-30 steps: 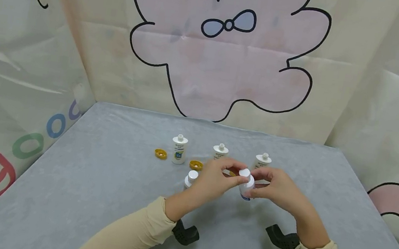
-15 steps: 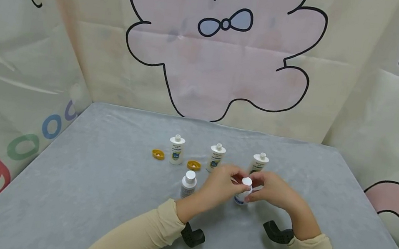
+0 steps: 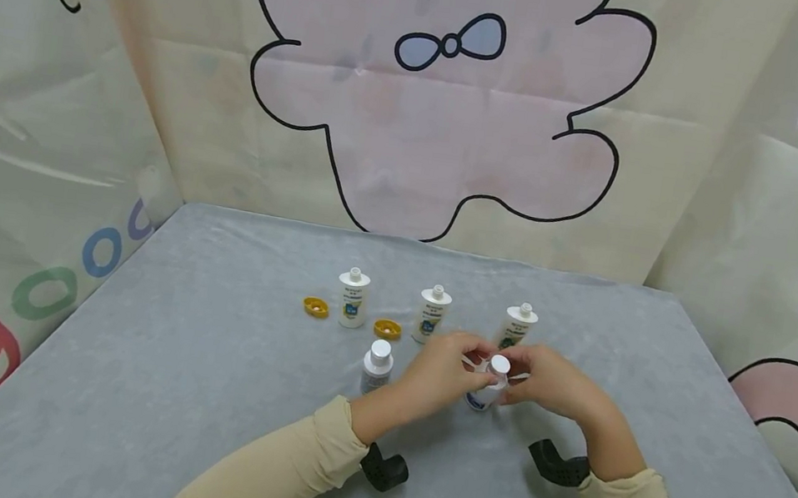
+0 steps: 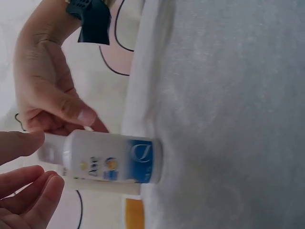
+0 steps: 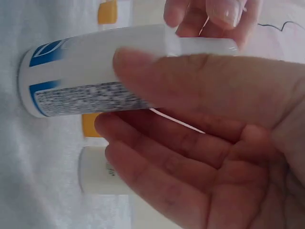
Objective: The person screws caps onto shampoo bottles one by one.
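A small white bottle (image 3: 479, 400) with a blue band at its base is between my hands, its base at the cloth and its top leaning slightly right in the head view. My right hand (image 3: 554, 383) grips its body, with the thumb (image 5: 162, 78) across the side near the shoulder. My left hand (image 3: 438, 376) is at the white cap (image 3: 499, 365), its thumb (image 4: 24, 145) against one side and curled fingers on the other. In the right wrist view, left fingertips (image 5: 224, 12) show beside the cap. Printed text on the label is blurred.
A second white-capped bottle (image 3: 377, 368) stands left of my left forearm. Behind are three uncapped white bottles with narrow necks: left (image 3: 352, 300), middle (image 3: 431, 315) and right (image 3: 518, 324). Two yellow caps (image 3: 316, 307) lie between them. Printed cloth (image 3: 186, 86) walls the grey table (image 3: 236, 396).
The bottle has come down from above the table to the cloth, both hands moving with it. Over the last half second it has tipped slightly while the hands stay nearly in place.
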Demonstrator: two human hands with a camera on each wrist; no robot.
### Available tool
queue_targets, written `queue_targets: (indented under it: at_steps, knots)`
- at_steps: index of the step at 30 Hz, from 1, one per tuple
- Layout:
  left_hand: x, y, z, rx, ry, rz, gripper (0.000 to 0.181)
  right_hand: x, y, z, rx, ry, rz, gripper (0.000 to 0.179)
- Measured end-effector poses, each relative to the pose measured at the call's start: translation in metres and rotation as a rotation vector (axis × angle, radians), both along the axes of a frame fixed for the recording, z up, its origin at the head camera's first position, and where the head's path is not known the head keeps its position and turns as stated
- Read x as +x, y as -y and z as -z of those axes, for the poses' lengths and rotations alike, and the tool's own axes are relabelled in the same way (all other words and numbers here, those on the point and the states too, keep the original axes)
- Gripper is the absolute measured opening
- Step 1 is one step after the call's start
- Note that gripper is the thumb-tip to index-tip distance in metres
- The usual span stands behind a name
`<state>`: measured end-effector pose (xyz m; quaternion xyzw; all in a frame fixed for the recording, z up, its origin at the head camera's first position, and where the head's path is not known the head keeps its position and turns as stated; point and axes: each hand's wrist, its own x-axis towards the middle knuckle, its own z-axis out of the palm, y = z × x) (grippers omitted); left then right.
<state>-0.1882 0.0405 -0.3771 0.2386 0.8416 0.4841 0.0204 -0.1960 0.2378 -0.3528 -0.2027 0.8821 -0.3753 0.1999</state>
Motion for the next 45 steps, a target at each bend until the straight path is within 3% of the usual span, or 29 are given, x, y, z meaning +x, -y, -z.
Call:
queue_targets:
  at_steps: [5, 8, 11, 15, 20, 24, 30, 37, 45]
  knots:
    - [0.003, 0.023, -0.018, 0.038, 0.059, -0.021, 0.035, 0.007, 0.002, -0.012, 0.046, -0.044, 0.056, 0.052]
    - [0.005, 0.044, -0.031, 0.093, 0.035, -0.048, 0.038, 0.011, 0.006, -0.019, 0.050, -0.091, 0.159, 0.057]
    - [0.004, 0.068, -0.042, 0.154, -0.002, -0.113, 0.041, 0.017, 0.012, -0.027, -0.001, -0.144, 0.299, 0.056]
    - [-0.005, 0.101, -0.049, 0.207, 0.006, -0.215, 0.043, 0.021, 0.022, -0.036, -0.098, -0.192, 0.395, 0.055]
    - [-0.025, 0.145, -0.049, 0.157, 0.077, -0.302, 0.054, 0.019, 0.040, -0.042, -0.166, -0.199, 0.385, 0.059]
    - [-0.045, 0.173, -0.040, 0.121, 0.125, -0.339, 0.056, 0.011, 0.060, -0.042, -0.194, -0.196, 0.350, 0.057]
    - [-0.066, 0.197, -0.022, 0.078, 0.191, -0.321, 0.053, -0.008, 0.095, -0.036, -0.255, -0.125, 0.306, 0.056]
    - [-0.078, 0.210, -0.004, -0.004, 0.339, -0.246, 0.060, -0.028, 0.136, -0.029, -0.207, -0.114, 0.273, 0.059]
    - [-0.086, 0.218, 0.016, -0.027, 0.405, -0.178, 0.063, -0.049, 0.167, -0.005, -0.187, -0.051, 0.275, 0.070]
